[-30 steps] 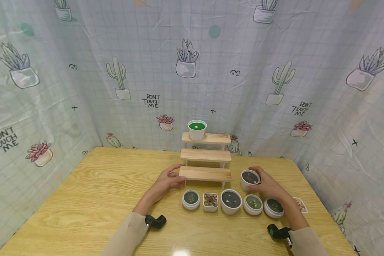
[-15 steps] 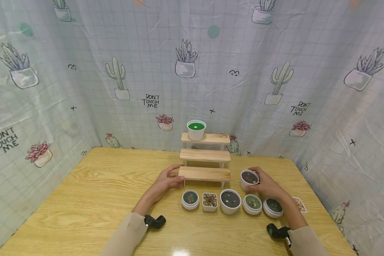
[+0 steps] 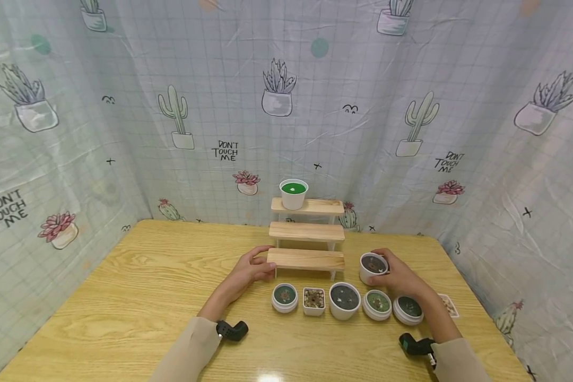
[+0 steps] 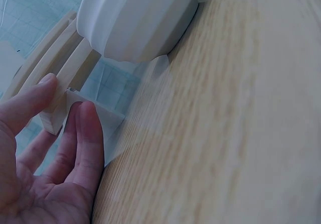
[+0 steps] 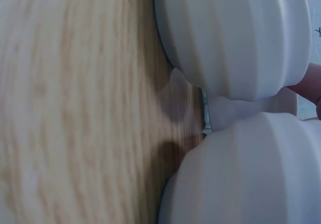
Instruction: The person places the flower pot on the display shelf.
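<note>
A three-step wooden plant stand point(image 3: 307, 259) stands at the middle back of the table. My left hand point(image 3: 248, 269) grips the left end of its lowest shelf. In the left wrist view the thumb lies on the board's edge point(image 4: 77, 76), with fingers curled by the leg below. To the stand's right, my right hand point(image 3: 401, 276) holds a white round pot point(image 3: 373, 269) with dark filling, thumb in front and fingers behind. In the right wrist view, two nearer white pots point(image 5: 235, 38) hide most of that hand; only a bit of finger point(image 5: 310, 89) shows.
A white pot with a bright green top point(image 3: 294, 197) stands on the top shelf. Before the stand runs a row: round pot point(image 3: 284, 298), square pebble pot point(image 3: 313, 301), larger dark-filled pot point(image 3: 344, 301), two low green-topped pots point(image 3: 378, 305). A square dish point(image 3: 449, 306) sits behind the right forearm.
</note>
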The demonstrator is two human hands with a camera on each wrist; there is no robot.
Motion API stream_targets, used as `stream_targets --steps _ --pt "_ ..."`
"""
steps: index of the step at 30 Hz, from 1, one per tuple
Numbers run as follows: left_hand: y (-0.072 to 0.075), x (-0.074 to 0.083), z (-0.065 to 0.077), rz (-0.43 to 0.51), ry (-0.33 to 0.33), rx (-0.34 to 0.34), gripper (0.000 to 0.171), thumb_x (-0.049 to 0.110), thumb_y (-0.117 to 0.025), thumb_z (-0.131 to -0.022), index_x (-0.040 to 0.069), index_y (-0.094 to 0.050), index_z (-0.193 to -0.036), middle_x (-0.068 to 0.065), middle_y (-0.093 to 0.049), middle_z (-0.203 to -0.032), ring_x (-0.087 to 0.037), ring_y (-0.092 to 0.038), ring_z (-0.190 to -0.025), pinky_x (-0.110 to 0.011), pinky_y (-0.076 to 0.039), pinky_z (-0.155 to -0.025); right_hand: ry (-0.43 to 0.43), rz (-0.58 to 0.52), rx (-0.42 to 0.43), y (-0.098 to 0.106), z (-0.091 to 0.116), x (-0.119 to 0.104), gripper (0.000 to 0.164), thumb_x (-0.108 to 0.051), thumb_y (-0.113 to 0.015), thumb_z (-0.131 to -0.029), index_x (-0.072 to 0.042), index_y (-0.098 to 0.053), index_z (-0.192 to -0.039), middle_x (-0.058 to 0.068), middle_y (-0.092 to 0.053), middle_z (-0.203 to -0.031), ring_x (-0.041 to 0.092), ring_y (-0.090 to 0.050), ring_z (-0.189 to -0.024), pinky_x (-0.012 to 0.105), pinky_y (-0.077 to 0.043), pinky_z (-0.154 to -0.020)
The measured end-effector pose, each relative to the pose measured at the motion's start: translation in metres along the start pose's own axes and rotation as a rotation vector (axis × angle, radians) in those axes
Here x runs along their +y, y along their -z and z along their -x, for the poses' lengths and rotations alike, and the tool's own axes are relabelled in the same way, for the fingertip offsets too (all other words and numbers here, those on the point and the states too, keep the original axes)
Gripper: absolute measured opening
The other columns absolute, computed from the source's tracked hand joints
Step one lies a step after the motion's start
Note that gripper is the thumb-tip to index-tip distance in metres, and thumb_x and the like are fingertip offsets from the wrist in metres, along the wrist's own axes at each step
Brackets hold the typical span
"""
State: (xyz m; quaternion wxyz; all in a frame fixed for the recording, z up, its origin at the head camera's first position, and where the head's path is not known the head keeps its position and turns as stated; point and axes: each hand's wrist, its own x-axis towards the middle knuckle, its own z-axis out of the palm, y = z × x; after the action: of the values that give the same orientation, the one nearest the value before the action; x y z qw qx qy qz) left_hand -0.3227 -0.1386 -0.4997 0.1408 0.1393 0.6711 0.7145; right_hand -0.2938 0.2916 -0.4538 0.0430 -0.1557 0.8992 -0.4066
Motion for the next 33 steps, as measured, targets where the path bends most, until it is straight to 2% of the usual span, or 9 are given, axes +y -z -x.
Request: stream_targets --steps 8,14,21,28,33 --pt "-0.001 0.0 -0.001 0.003 0.005 0.007 0.07 0.013 -0.071 -0.098 0.007 -0.035 -0.158 -0.009 -0.07 -0.104 -0.017 -0.072 -0.091 -0.03 -0.062 -0.084 -0.009 0.004 0.003 0.002 0.001 0.0 0.08 -0.023 -0.083 -0.088 0.003 -0.037 -0.148 0.027 -0.056 -0.139 0.039 -0.058 -0.126 0.044 -0.048 -0.101" --pt "-0.001 0.0 -0.001 0.013 0.005 0.007 0.069 0.011 -0.07 -0.098 0.007 -0.036 -0.157 -0.008 -0.069 -0.102 -0.017 -0.072 -0.09 -0.03 -0.062 -0.083 -0.025 0.001 0.007 0.007 0.003 -0.004 0.081 -0.024 -0.082 -0.089 0.002 -0.036 -0.151 0.026 -0.054 -0.142 0.038 -0.057 -0.127 0.046 -0.049 -0.102" --pt "-0.002 0.001 -0.001 0.013 0.007 0.012 0.069 0.011 -0.071 -0.097 0.007 -0.037 -0.157 -0.01 -0.069 -0.103 -0.017 -0.071 -0.09 -0.03 -0.062 -0.082 0.017 -0.003 0.012 0.01 0.003 -0.006 0.08 -0.021 -0.082 -0.088 0.005 -0.036 -0.149 0.028 -0.055 -0.14 0.038 -0.058 -0.124 0.044 -0.051 -0.099" --pt "-0.002 0.001 -0.001 0.015 0.003 0.003 0.071 0.011 -0.071 -0.098 0.005 -0.035 -0.158 -0.007 -0.069 -0.101 -0.017 -0.072 -0.09 -0.03 -0.062 -0.083 0.034 -0.011 0.026 0.013 0.004 -0.008 0.078 -0.02 -0.083 -0.088 0.004 -0.039 -0.148 0.025 -0.056 -0.139 0.033 -0.059 -0.122 0.03 -0.052 -0.094" --pt "-0.002 0.002 0.001 0.02 0.005 0.009 0.07 0.01 -0.071 -0.097 0.006 -0.035 -0.157 -0.006 -0.069 -0.099 -0.016 -0.072 -0.088 -0.03 -0.062 -0.082 0.057 -0.054 0.015 0.014 0.005 -0.015 0.077 -0.018 -0.081 -0.09 0.005 -0.037 -0.149 0.027 -0.054 -0.139 0.035 -0.059 -0.122 0.026 -0.053 -0.09"
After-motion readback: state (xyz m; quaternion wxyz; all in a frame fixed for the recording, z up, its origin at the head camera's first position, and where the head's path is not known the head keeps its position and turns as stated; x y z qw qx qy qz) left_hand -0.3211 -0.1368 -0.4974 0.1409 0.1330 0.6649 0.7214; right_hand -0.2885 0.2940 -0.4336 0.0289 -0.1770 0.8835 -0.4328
